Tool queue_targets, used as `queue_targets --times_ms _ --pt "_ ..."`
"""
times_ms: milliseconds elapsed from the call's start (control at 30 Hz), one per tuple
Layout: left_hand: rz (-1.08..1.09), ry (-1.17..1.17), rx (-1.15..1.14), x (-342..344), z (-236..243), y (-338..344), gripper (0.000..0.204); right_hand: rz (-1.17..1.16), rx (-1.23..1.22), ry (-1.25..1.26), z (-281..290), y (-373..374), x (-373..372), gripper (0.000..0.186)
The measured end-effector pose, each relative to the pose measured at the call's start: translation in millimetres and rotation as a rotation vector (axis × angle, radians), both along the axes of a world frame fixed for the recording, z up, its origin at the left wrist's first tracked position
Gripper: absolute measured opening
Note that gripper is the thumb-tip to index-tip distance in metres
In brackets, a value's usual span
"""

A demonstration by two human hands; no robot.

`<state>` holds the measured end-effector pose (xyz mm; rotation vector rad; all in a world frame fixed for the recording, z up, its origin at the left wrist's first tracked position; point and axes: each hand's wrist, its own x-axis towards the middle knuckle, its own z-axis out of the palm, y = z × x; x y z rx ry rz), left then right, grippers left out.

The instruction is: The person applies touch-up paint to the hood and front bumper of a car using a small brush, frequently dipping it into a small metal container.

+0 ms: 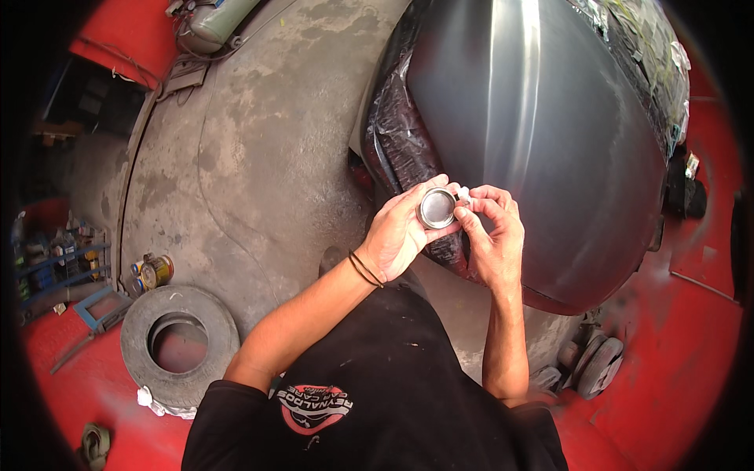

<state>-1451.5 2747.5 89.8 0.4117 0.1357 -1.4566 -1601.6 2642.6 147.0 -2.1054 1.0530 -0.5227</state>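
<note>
left hand (399, 229), palm up, fingers curled around one round metal tin (437, 209), contents unclear; right hand (492, 228) pinches one small white piece (463, 193) beside the tin. the tin is held before the left edge of one dark car (565, 149). left of the car: one tire (137, 337), one yellow can (162, 272), contents not visible, and one green tank (210, 27).

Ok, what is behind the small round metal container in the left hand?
Fingers of the left hand show around the small round metal container, with dark bodywork beyond. Whatever lies directly behind it is covered and cannot be seen.
</note>
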Motion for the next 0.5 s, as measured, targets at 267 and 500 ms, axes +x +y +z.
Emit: queue_targets --times_ms 267,500 --pt "-0.009 -0.010 0.004 0 -1 -6 0.046 0.000 0.072 -0.054 0 -8 -7 0.016" --pt "-0.019 0.009 0.014 -2 -1 -13 0.047 -0.029 0.239 -0.130 7 -17 -9 0.016"
